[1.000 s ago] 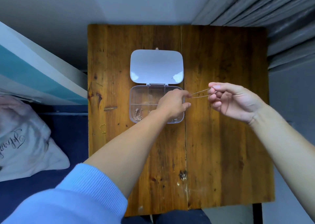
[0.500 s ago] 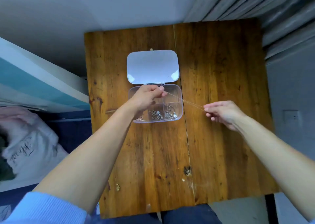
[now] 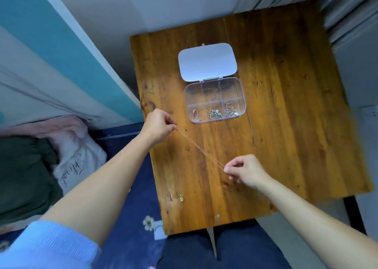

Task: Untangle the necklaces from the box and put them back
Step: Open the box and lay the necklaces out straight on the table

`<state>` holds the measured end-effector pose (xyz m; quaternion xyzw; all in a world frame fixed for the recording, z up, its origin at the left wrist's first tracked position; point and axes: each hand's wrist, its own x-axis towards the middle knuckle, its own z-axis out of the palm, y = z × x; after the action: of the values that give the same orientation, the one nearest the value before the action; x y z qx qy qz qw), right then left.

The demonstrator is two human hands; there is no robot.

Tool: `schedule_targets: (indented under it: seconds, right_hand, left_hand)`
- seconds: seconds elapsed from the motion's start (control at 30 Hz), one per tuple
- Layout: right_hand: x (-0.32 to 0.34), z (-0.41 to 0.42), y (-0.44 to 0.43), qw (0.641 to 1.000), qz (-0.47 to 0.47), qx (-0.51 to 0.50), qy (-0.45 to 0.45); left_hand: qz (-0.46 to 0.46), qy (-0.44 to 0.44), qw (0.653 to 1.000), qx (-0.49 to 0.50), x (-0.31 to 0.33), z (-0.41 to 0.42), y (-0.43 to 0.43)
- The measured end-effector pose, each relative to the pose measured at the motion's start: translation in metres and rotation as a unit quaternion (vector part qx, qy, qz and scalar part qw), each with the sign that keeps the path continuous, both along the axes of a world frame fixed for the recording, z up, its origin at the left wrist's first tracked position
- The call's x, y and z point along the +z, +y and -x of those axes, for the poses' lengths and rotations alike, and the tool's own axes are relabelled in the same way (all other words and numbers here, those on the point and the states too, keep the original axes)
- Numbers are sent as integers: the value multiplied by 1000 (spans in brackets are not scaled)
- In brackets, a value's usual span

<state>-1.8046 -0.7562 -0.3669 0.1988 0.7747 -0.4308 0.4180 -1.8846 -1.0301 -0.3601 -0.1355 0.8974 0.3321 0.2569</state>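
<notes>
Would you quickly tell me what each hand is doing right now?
Left hand: pinches one end of the thin chain.
Right hand: pinches the other end.

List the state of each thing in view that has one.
box, open, on the table
lid, flipped back flat
chain, out of the box, stretched between both hands
left hand, grip pinching one chain end
right hand, grip pinching the other end
necklaces, bunched in the three near compartments
pendant, lying loose on the table
</notes>
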Motion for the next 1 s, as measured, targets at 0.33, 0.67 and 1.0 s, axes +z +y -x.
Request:
schedule_targets:
  seconds: [0.33,0.67,1.0]
  right_hand:
    - [-39,-106,-71,994,-91,30,48]
    - [-54,-115,-82,991,-113,39,59]
    - [-1,26,-48,956,-144,67,248]
  left_hand:
    - [54,56,987,-143,-43,-25,3]
    - [58,73,978,-185,-60,-16,3]
    - [-35,121,987,97,-51,-3,7]
